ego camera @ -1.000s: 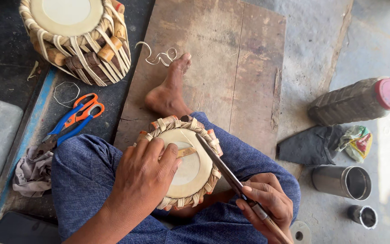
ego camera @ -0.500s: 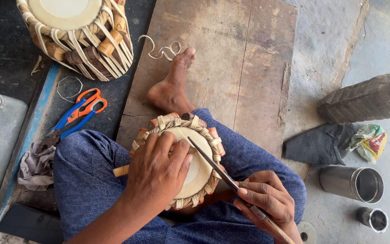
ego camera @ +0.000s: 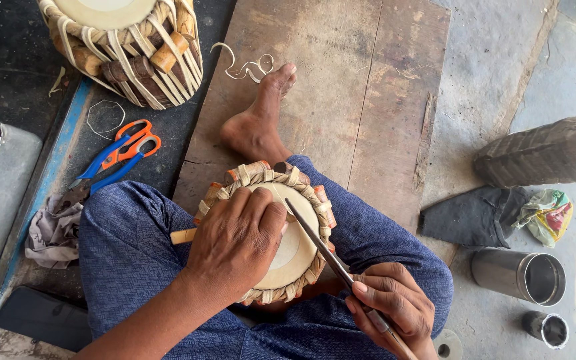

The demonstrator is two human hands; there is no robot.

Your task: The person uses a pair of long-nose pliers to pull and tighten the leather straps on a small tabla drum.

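small drum (ego camera: 295, 250) resting in the lap just below the bare foot (ego camera: 256, 123), left hand (ego camera: 235, 243) spread flat over its skin, right hand (ego camera: 391, 310) beside the drum, fist closed round a thin metal rod (ego camera: 318, 243) slanting across the rim

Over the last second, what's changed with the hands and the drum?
The left hand slid further across the drum head, covering more of it; the drum turned a little in the lap. The right hand kept its grip on the thin blade, tip still on the head. The scissors and big drum stayed put.
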